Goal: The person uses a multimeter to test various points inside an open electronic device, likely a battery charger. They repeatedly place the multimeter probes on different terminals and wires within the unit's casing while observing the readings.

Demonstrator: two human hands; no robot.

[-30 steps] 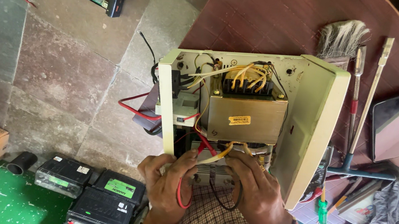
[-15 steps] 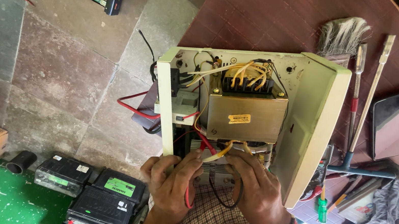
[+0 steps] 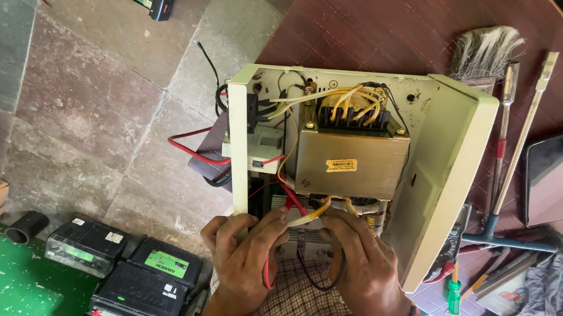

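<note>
— Where are your hands?

— My left hand (image 3: 244, 256) pinches a red wire (image 3: 269, 274); my right hand (image 3: 363, 266) pinches a black wire (image 3: 323, 281), both at the near end of the open cream inverter case (image 3: 447, 174).

— And around you?

— It lies on a maroon table (image 3: 386, 27), with a stone floor (image 3: 86, 103) and black batteries (image 3: 128, 275) to the left.

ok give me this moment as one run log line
left hand: pinching red wire | right hand: on yellow wires | open cream casing, transformer exposed
</note>
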